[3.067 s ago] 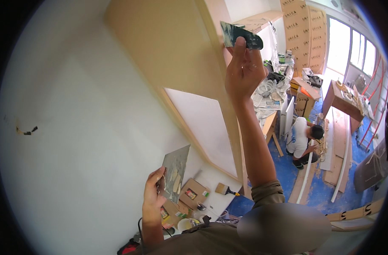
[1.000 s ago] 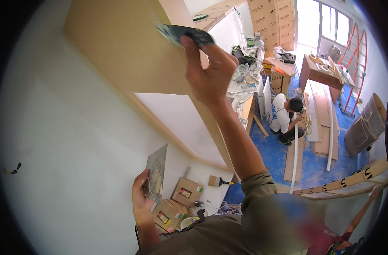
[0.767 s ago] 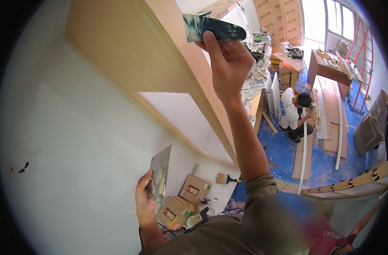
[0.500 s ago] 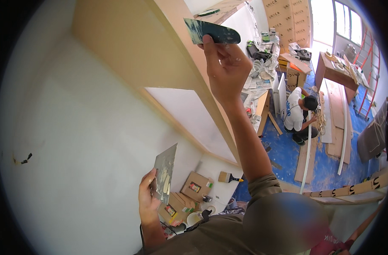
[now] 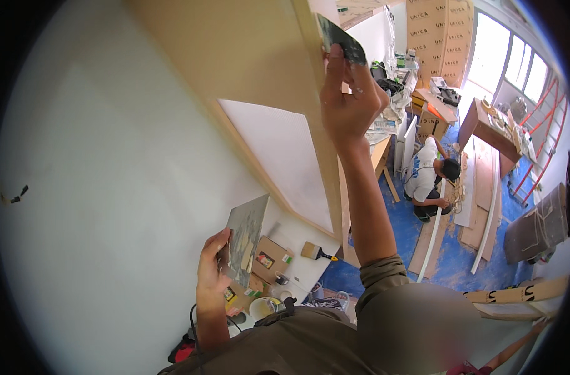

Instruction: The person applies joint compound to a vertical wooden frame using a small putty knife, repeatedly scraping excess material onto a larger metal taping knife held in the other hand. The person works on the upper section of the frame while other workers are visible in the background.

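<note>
My right hand (image 5: 355,106) is raised high, its fingers closed on a dark green putty scraper (image 5: 349,42) smeared with pale filler. The scraper's blade meets the front edge of a beige overhead panel (image 5: 247,56); whether it presses on it I cannot tell. Lower down, my left hand (image 5: 208,265) grips a thin grey metal plate (image 5: 244,228) by its side. Streaks and lumps of cream-coloured putty (image 5: 242,250) lie on that plate. Between the two hands, a white panel (image 5: 278,150) is set into the beige frame.
A paintbrush (image 5: 313,251) and cardboard boxes (image 5: 270,259) rest on a white surface below. Beyond my right arm, a person (image 5: 424,172) crouches beside long boards (image 5: 475,212) on blue floor sheeting. A red ladder (image 5: 544,140) and a grey bin (image 5: 535,226) stand at the right.
The scraper has turned more steeply and come to the panel's edge. My left hand still holds the plate. The whole view has shifted a little.
</note>
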